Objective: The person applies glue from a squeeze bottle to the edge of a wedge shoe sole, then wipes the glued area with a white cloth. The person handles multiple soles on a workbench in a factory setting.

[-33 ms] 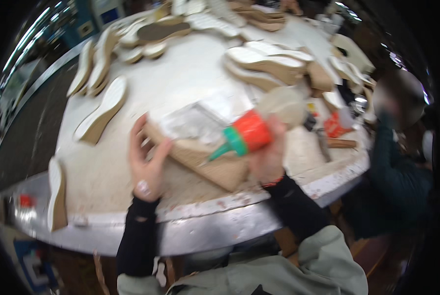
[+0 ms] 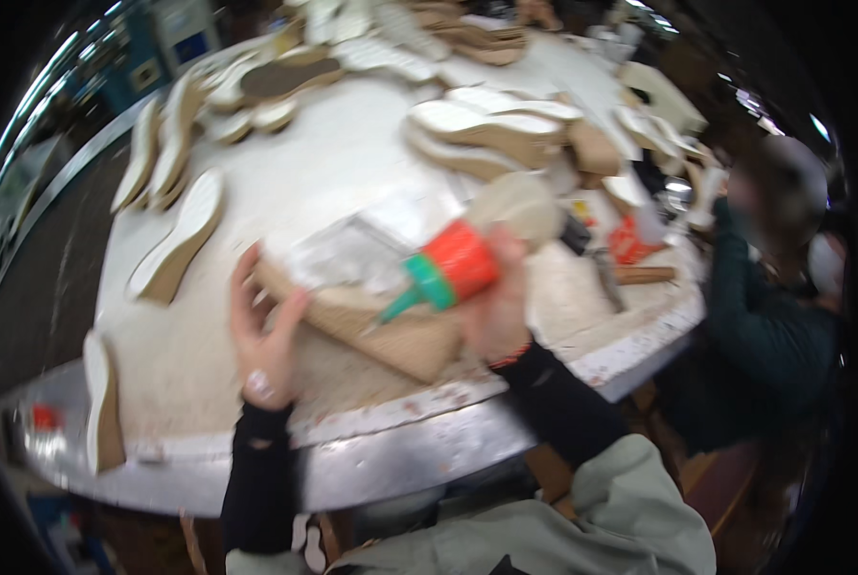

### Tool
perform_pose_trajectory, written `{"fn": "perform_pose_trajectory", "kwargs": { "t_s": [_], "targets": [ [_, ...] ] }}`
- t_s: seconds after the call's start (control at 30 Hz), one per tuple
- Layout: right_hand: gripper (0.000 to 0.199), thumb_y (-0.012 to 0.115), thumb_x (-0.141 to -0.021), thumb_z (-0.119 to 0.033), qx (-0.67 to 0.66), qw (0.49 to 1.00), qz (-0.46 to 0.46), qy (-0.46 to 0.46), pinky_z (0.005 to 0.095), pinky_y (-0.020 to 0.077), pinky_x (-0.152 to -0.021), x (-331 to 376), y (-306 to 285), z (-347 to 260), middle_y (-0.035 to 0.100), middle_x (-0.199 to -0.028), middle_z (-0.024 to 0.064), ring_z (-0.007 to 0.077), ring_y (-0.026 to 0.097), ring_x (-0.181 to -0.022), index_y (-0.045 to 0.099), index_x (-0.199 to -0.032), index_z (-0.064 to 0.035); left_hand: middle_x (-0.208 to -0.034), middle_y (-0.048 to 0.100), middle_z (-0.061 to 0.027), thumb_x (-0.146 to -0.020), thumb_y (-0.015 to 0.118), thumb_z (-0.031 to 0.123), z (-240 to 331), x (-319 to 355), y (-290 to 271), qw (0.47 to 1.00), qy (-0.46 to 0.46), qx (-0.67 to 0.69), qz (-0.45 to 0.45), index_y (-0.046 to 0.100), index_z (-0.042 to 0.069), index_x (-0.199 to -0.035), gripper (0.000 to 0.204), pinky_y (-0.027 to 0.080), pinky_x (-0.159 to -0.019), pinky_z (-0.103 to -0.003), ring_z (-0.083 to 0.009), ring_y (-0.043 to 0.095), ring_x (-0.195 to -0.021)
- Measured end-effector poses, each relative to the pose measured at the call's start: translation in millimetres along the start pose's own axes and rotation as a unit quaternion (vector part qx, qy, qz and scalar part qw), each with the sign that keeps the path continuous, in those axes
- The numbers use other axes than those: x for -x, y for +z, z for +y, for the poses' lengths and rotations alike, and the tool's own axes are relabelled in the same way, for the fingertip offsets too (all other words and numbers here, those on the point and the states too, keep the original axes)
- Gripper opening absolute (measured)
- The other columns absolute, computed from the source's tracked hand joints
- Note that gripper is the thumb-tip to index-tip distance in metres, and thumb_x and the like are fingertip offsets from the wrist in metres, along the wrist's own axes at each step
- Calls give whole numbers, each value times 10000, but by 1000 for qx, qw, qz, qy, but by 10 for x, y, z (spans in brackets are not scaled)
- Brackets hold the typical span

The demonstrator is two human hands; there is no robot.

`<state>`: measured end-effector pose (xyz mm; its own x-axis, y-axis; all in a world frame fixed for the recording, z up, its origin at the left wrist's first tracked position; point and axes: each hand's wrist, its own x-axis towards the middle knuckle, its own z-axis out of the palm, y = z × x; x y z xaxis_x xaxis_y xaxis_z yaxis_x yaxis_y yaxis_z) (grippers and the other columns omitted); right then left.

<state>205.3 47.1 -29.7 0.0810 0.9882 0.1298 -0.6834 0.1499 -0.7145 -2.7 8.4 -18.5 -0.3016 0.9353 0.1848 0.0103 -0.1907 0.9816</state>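
My left hand (image 2: 264,340) grips the narrow end of a tan wedge shoe sole (image 2: 412,347), thumb on the near side and fingers round the far side. The sole is tilted, its thick end pointing right and toward me. My right hand (image 2: 498,309) is closed round a squeeze bottle (image 2: 461,262) with a red label, green nozzle and pale base. The bottle lies almost sideways, nozzle down to the left at the sole's tan side; whether the tip touches cannot be made out. Behind the sole lies a crumpled clear plastic sheet (image 2: 362,251).
White-topped wedge soles (image 2: 182,238) lie at the left, with several more stacked soles (image 2: 491,129) at the back right. A brown-faced sole (image 2: 290,81) rests at the back left. The white worktable (image 2: 285,163) has a metal edge. Another person (image 2: 765,307) is at the right.
The whole view has shifted, so the table and soles appear a little further left and lower. Both hands keep their hold on the sole and the bottle.
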Motion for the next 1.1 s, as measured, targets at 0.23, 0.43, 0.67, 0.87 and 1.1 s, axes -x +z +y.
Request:
{"fn": "perform_pose_trajectory", "kwargs": {
  "t_s": [0.23,0.43,0.67,0.87,1.1],
  "targets": [
    [705,537,-831,-574,-137,990,-32,29,286,494,-612,-201,82,-688,607,-980,63,160,608,-779,487,-1224,8,-1252,436,-124,-841,583,39,32,-22,54,999,-22,49,-1,339,87,-1393,605,429,-874,-276,-185,504,-1042],
    [657,535,-810,-605,-153,978,62,-129,235,366,-415,-228,-26,-1480,613,-795,-4,92,542,-601,543,-1153,-45,-1271,400,-121,-846,576,38,16,-46,23,997,-34,74,-9,333,122,-1399,610,435,-892,-306,-212,487,-1083],
    [393,572,-818,-529,-14,945,156,-286,225,304,-426,-588,-907,-2599,535,-649,-35,80,439,-508,578,-903,-145,-1293,384,-122,-848,584,64,2,-41,16,996,-38,77,-12,325,128,-1405,618,442,-904,-331,-233,487,-1097],
    [359,640,-761,-487,120,923,293,-218,212,257,-364,-1016,-1912,-3413,511,-603,-23,78,344,-381,547,-829,-146,-1280,388,-113,-847,586,69,-52,-54,25,997,-30,69,-12,324,129,-1407,621,449,-867,-307,-211,500,-1042],
    [387,649,-726,-484,206,854,437,-191,214,231,-330,-1103,-2409,-3772,519,-603,-5,87,292,-342,625,-840,-115,-1266,405,-104,-848,582,104,-59,-59,-11,998,-23,59,-3,348,176,-1396,600,446,-859,-325,-207,495,-1044]
  ]
}}
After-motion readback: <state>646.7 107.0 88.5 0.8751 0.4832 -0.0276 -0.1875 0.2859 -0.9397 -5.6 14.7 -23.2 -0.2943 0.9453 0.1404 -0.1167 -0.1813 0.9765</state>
